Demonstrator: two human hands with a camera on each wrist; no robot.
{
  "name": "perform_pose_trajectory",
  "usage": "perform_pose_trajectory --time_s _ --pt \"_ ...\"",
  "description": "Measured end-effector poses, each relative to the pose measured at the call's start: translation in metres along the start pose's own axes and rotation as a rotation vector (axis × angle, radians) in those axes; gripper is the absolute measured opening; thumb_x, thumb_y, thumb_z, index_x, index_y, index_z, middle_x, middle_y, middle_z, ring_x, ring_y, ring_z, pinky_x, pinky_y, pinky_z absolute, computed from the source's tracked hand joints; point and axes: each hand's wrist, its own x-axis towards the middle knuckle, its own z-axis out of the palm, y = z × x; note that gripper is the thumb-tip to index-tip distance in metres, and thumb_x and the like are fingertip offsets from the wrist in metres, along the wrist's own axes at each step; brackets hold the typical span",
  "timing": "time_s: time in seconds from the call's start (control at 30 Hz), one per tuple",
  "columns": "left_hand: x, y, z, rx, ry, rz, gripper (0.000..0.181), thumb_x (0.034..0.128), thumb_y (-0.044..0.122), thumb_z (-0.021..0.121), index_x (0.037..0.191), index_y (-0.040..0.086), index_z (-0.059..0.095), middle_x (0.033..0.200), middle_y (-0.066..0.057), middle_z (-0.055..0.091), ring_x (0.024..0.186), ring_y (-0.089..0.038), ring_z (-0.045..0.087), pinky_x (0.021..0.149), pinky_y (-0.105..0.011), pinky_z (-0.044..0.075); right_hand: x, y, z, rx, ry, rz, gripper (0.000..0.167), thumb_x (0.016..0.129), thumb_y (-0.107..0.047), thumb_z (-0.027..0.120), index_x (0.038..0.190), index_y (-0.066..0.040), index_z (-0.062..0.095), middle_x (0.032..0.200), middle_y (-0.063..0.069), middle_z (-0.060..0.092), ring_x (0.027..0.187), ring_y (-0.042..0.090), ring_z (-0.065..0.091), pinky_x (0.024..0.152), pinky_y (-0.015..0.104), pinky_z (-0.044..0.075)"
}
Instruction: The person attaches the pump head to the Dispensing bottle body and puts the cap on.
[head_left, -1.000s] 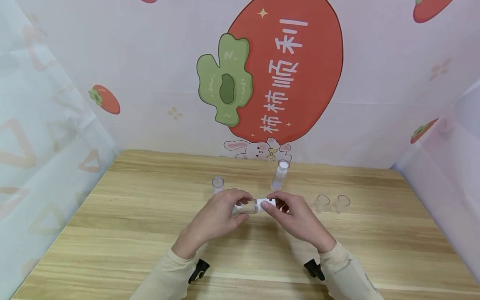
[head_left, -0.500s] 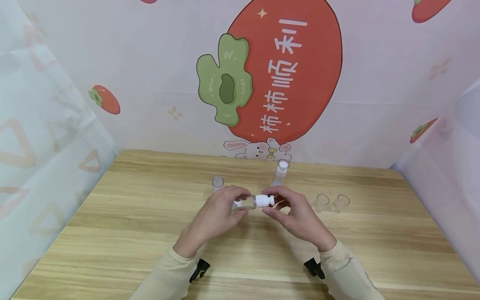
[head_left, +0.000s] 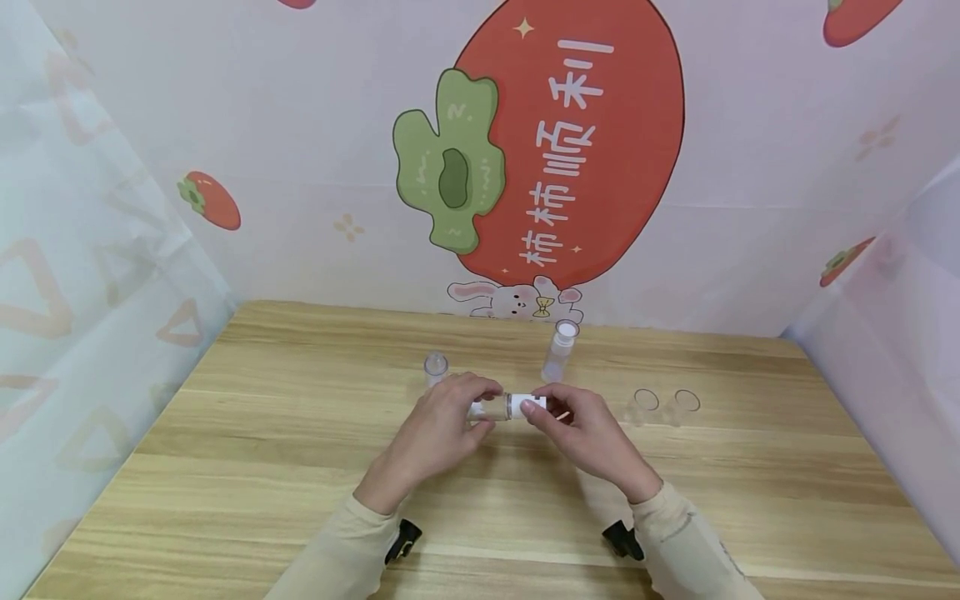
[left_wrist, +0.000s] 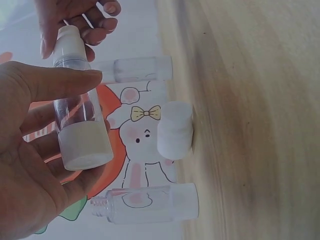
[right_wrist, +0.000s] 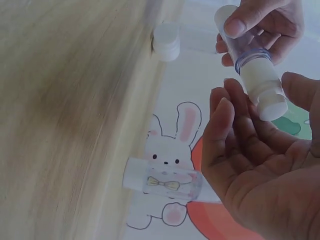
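My left hand [head_left: 442,425] grips a clear bottle [left_wrist: 82,110] with a white base, held nearly level above the table in the head view. A white pump top [right_wrist: 262,82] sits on the bottle's right end, apparently at its neck. In the head view my right hand [head_left: 588,429] pinches this pump top between thumb and fingers. The right wrist view shows its fingers curved around the pump with gaps. Behind my left hand stands another clear bottle [left_wrist: 145,205] with a bare threaded neck. A squat white piece [left_wrist: 175,130] stands near it, hidden from the head view.
Farther back stands a clear bottle with a white top [head_left: 561,350]. To the right, two clear round caps or covers [head_left: 647,402] stand side by side on the wooden table [head_left: 285,467]. A printed cloth backdrop [head_left: 315,167] rises at the table's far edge.
Half a second ago my right thumb and fingers were spread off the pump top; now they pinch it again, as one second ago. The bottle stays in my left hand, nearly still.
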Motion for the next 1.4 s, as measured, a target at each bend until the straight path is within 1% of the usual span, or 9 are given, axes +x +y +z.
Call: perform_pose_trajectory --time_s 0.1,0.27,0.4,0.6,0.73,0.87,1.03,1.2,1.4 --pt "0.0003 -0.0009 0.0011 0.001 0.001 -0.005 0.033 0.0804 0.003 0.084 0.112 0.005 0.072 0.107 -0.007 0.073 0.096 -0.021 0.066 0.081 -0.04 0.055 0.0001 0.0014 -0.0013 0.005 0.01 -0.008 0.028 0.098 -0.029 0.069 0.113 -0.005 0.069 0.092 0.006 0.068 0.078 0.017 0.063 0.065 0.029 0.054" --pt "0.0004 -0.0011 0.0014 0.021 0.003 -0.035 0.035 0.0809 0.005 0.084 0.113 0.008 0.072 0.108 -0.004 0.072 0.096 -0.019 0.065 0.08 -0.039 0.054 0.0001 0.0035 -0.0043 0.018 0.029 -0.085 0.04 0.092 -0.02 0.077 0.126 -0.004 0.064 0.107 0.005 0.069 0.087 0.019 0.067 0.074 0.032 0.058" --pt "0.0004 -0.0011 0.0015 0.026 0.016 -0.042 0.036 0.0805 0.005 0.084 0.114 0.009 0.072 0.109 -0.002 0.072 0.096 -0.019 0.064 0.079 -0.039 0.053 -0.0008 0.0028 -0.0062 0.029 0.032 -0.134 0.043 0.089 -0.012 0.08 0.128 -0.007 0.064 0.117 0.005 0.069 0.092 0.019 0.069 0.078 0.033 0.058" --pt "0.0001 -0.001 0.0008 0.031 0.038 -0.01 0.038 0.0797 0.005 0.085 0.115 0.01 0.072 0.109 -0.001 0.072 0.096 -0.018 0.065 0.079 -0.039 0.054 -0.0019 -0.0003 -0.0053 0.049 0.043 -0.188 0.037 0.088 -0.003 0.078 0.123 -0.008 0.067 0.113 0.003 0.069 0.09 0.018 0.068 0.078 0.034 0.058" --pt "0.0002 0.0002 0.0003 0.036 0.045 0.004 0.039 0.0786 0.004 0.086 0.114 0.011 0.072 0.109 -0.001 0.072 0.098 -0.019 0.065 0.08 -0.039 0.054 -0.0021 -0.0006 -0.0041 0.045 0.051 -0.21 0.032 0.089 -0.003 0.077 0.119 -0.009 0.068 0.107 0.001 0.069 0.089 0.018 0.067 0.077 0.034 0.058" --pt "0.0008 0.0023 0.0008 0.055 0.052 0.006 0.039 0.0783 0.004 0.086 0.114 0.011 0.073 0.11 0.0 0.072 0.1 -0.019 0.065 0.083 -0.039 0.054 -0.002 -0.0009 -0.0037 0.026 0.052 -0.181 0.025 0.093 -0.009 0.075 0.117 -0.009 0.069 0.098 0.0 0.068 0.085 0.017 0.065 0.076 0.034 0.058" --pt "0.0012 0.0047 0.0043 0.099 0.059 0.025 0.04 0.0788 0.004 0.086 0.115 0.01 0.072 0.11 -0.001 0.071 0.102 -0.019 0.065 0.088 -0.038 0.054 -0.0013 -0.0019 -0.0033 -0.006 0.058 -0.075 0.019 0.098 -0.022 0.07 0.113 -0.01 0.072 0.086 0.0 0.065 0.078 0.018 0.063 0.068 0.032 0.055" --pt "0.0014 0.0047 0.0087 0.12 0.066 0.03 0.04 0.0795 0.006 0.086 0.117 0.011 0.072 0.11 -0.001 0.071 0.102 -0.019 0.065 0.089 -0.037 0.054 -0.0009 -0.0029 -0.004 -0.004 0.049 0.009 0.023 0.1 -0.03 0.067 0.109 -0.01 0.072 0.086 0.003 0.067 0.076 0.023 0.062 0.061 0.029 0.05" --pt "0.002 0.005 0.0094 0.095 0.068 0.021 0.039 0.08 0.006 0.086 0.116 0.011 0.072 0.11 -0.001 0.071 0.102 -0.019 0.065 0.089 -0.038 0.054 0.0 -0.0014 -0.007 -0.019 0.064 0.02 0.029 0.098 -0.035 0.069 0.115 -0.011 0.071 0.091 0.001 0.067 0.079 0.018 0.064 0.066 0.031 0.054"
